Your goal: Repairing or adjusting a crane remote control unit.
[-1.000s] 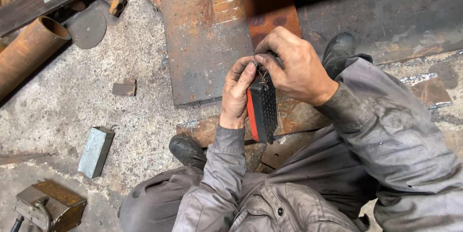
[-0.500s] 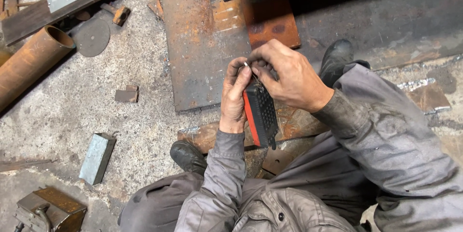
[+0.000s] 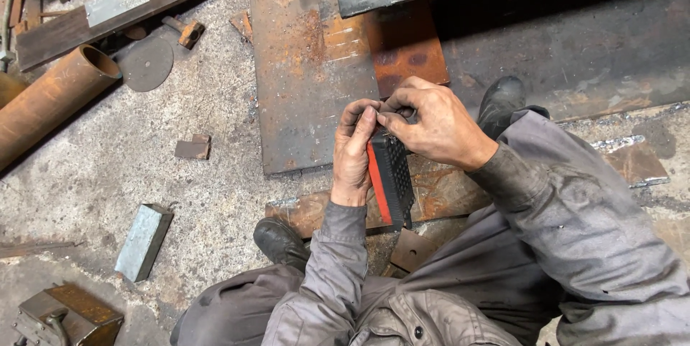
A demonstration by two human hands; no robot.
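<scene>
In the head view, the only one we had, we held a black block with a red side strip (image 3: pixel 388 177) up off the floor, between our knees and above the near edge of the rusty steel plate (image 3: pixel 309 80). Our left hand (image 3: pixel 353 155) was wrapped along its red edge, fingers curled round the top end. Our right hand (image 3: pixel 435 127) was closed over that same top end, thumb and forefinger pinched on something small there; what it was we could not tell, since the fingers covered it.

The block's long axis ran away from us and towards us, nearly upright in the picture, its top tipped slightly to the left. Its far end pointed towards the plate, its near end towards our lap. The dimpled black face was turned to the right, the red strip to the left.

We judged the main risk to be a slip. Both hands crowded one end, so the lower end hung unsupported; a hard pull with the pinching fingers could twist the block out of the left palm and drop it onto the rusty offcut (image 3: pixel 438 195) below or onto our boot (image 3: pixel 280 242). Whatever small piece we pinched could also fall and be lost among the grit and scraps on the concrete floor (image 3: pixel 144 145).
</scene>
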